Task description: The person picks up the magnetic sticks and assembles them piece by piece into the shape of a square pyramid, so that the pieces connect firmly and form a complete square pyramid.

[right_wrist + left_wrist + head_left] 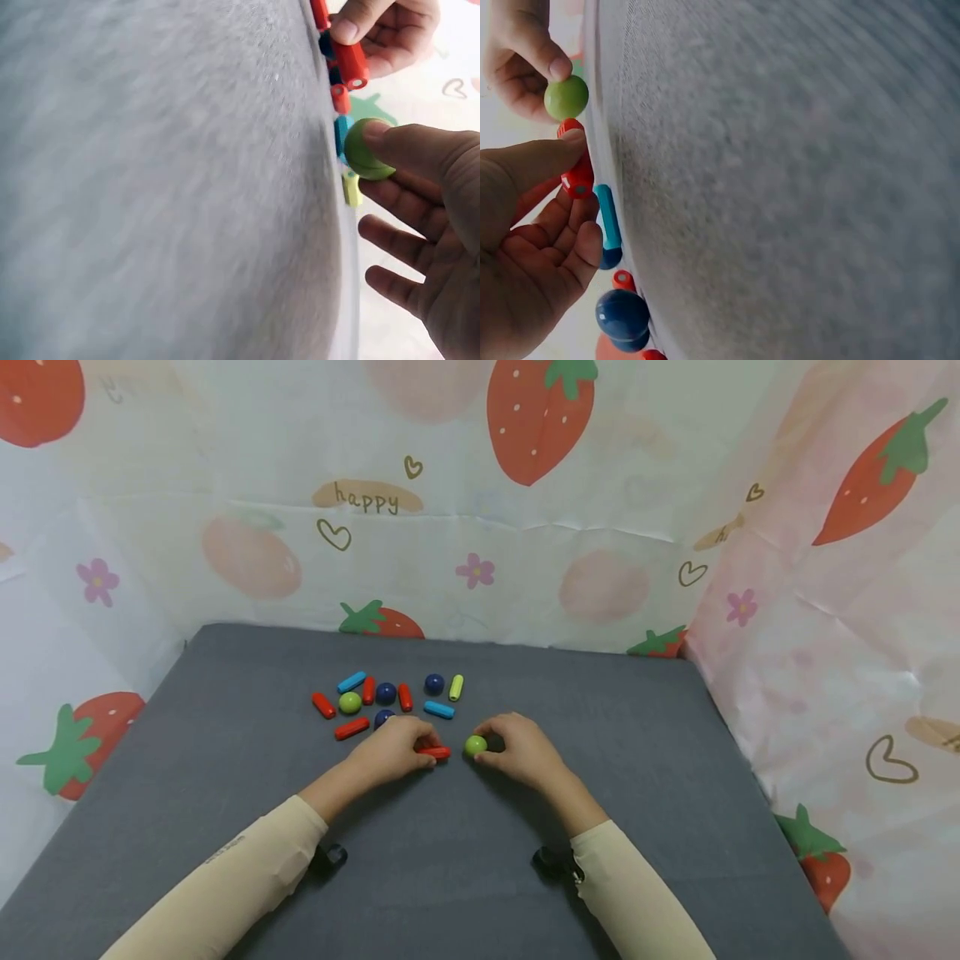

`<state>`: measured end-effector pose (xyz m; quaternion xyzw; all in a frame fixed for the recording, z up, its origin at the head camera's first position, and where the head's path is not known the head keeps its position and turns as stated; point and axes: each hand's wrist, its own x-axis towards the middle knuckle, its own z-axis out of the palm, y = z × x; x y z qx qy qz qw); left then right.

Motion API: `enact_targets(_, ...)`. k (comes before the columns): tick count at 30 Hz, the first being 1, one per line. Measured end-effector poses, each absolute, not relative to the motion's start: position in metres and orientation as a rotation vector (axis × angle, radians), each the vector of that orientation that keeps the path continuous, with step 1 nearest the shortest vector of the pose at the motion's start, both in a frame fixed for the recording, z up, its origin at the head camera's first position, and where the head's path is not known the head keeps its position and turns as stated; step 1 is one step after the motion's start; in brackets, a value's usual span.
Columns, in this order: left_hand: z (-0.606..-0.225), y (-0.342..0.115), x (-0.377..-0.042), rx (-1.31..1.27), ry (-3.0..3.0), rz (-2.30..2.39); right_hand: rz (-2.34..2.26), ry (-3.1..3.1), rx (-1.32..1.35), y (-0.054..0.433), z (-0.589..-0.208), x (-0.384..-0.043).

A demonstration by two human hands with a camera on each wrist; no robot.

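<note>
My left hand (pixel 392 748) pinches a red stick-shaped bead (pixel 438 752) between thumb and fingers. The left wrist view shows a hole in the near end of this red bead (pixel 577 180). A round green bead (pixel 475 746) is pinched by my right hand (pixel 525 748), just to the right of the red one. In the right wrist view, the thumb presses on the green bead (pixel 367 150) while the other fingers spread apart. The two held beads face each other with a small gap. Whether they touch the cloth is hard to tell.
Behind my left hand lie loose beads: red sticks (pixel 352 728), blue sticks (pixel 439 710), a yellow stick (pixel 456 687), dark blue balls (pixel 434 684) and another green ball (pixel 349 702). Grey cloth (pixel 480 877) covers the table. Strawberry-print curtains (pixel 480 527) hang behind and at both sides.
</note>
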<state>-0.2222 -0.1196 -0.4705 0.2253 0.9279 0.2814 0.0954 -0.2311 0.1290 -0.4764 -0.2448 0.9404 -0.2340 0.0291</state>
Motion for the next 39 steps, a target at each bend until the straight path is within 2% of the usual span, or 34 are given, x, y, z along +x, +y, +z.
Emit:
enact_targets(10, -0.473, -0.104, -0.225, 0.704, 2.752, 0.862, -0.849, 2.863, -0.576, 0.156, -0.482, -0.224)
enact_targets(39, -0.482, -0.062, -0.238, 0.749, 2.72, 0.851, -0.938, 2.836, -0.549, 0.173, -0.49, -0.224)
